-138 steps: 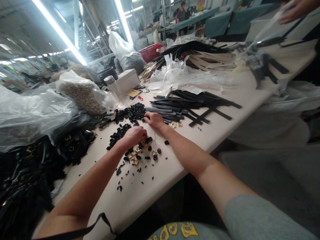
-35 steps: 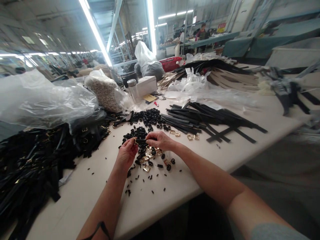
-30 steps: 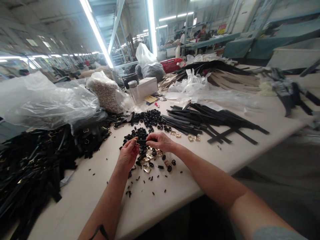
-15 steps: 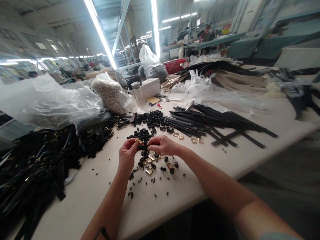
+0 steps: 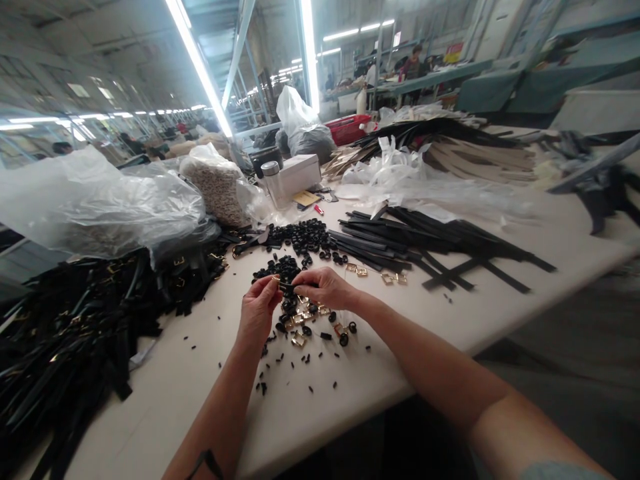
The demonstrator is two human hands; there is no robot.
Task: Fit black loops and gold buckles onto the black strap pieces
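Note:
My left hand [image 5: 257, 308] pinches a small gold buckle [image 5: 276, 279] between thumb and fingers. From the other side my right hand [image 5: 323, 288] grips a short black strap [image 5: 287, 285], whose end meets the buckle; its far part is hidden in my fingers. Just beyond the hands lies a heap of small black loops [image 5: 283, 265]. Under and in front of them are loose gold buckles [image 5: 299, 339] and black rings [image 5: 343, 339]. Tiny black bits [image 5: 306, 359] are scattered nearer to me.
Flat black strips [image 5: 400, 233] lie fanned out to the right, near paired gold buckles [image 5: 394, 279]. On the left is a big pile of black buckled straps [image 5: 90, 313]. Plastic bags [image 5: 105, 200], a glass bottle [image 5: 274, 180] and a white box [image 5: 300, 172] stand behind. The table edge [image 5: 320, 433] runs in front.
Earlier my hands were apart over the heaps; now they meet at the buckle and strap. In the last half second the strap has turned, showing its edge rather than its flat face.

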